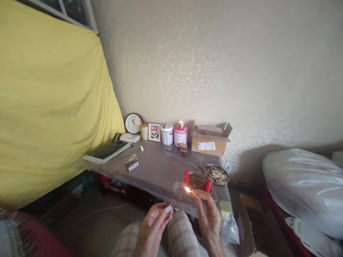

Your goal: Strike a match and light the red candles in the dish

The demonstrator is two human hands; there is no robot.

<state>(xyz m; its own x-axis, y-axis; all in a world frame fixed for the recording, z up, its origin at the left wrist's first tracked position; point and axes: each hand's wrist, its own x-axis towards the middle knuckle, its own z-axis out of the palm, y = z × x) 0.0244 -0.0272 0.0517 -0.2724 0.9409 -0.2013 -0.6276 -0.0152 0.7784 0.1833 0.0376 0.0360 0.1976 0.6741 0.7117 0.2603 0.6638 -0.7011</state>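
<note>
Both of your hands sit low in the view, above your checked trouser legs. Your left hand pinches a small matchbox, thumb and fingertips closed on its sides, and holds it just off the near edge of the table. Your right hand is beside it, a little apart, with thumb and forefinger pressed together on the end of a burning match. The flame points left, toward the matchbox, and burns right in front of the round dish with red handles. That dish stands at the table's near edge and holds a brownish heap; what the heap is cannot be told.

Just right of it lies a metal plate full of pale sticks. A clear plastic sheet covers the tabletop. Near the left side of the table sits a small pack of boxes, and a stack of books lies at the left edge. Along the wall stand a clock, a framed panda picture, a white tin, a pink tin and an open cardboard box. A yellow cloth hangs on the left.
</note>
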